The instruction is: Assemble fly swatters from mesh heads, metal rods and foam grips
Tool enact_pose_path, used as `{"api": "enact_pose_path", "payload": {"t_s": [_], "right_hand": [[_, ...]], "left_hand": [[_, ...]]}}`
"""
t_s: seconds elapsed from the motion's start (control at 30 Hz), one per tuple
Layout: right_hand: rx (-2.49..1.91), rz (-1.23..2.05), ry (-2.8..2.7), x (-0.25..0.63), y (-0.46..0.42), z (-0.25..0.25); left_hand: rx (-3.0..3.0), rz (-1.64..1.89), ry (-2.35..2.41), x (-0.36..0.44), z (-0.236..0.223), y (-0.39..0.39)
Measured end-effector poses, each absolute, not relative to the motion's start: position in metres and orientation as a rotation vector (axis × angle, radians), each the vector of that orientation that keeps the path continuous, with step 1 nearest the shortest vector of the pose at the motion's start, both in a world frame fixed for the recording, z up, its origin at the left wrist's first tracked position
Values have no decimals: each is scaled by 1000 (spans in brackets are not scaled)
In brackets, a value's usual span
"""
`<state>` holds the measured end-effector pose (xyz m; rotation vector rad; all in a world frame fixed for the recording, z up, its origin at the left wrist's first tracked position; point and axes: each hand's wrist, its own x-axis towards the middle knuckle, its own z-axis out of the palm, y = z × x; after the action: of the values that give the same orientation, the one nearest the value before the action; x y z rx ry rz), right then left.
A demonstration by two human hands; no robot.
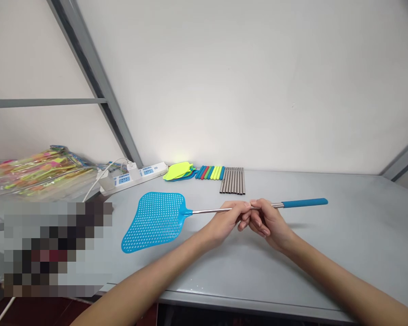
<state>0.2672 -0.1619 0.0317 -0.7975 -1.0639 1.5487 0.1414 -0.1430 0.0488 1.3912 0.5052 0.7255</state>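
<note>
Left hand (228,222), right hand (272,225): fingertips pinching silver metal rod (211,211) of blue perforated plastic fly swatter (159,221). Swatter's over grey table (360,217), blue handle (304,203) toward right edge. Near back edge: slim grey metal tubes (232,181), multicoloured cylindrical grips (211,173), yellow and blue plastic swatter heads (178,171).

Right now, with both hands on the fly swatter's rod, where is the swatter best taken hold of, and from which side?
Probably the blue handle, from the right: it is straight, slim and free beyond the right hand, while the left hand holds the rod farther left.
</note>
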Motion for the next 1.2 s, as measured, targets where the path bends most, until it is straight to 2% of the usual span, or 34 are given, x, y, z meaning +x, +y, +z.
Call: {"api": "enact_pose_path", "payload": {"t_s": [1.2], "right_hand": [[-851, 1424, -1070, 270, -163, 54]], "left_hand": [[1387, 789, 535, 132, 66, -138]]}}
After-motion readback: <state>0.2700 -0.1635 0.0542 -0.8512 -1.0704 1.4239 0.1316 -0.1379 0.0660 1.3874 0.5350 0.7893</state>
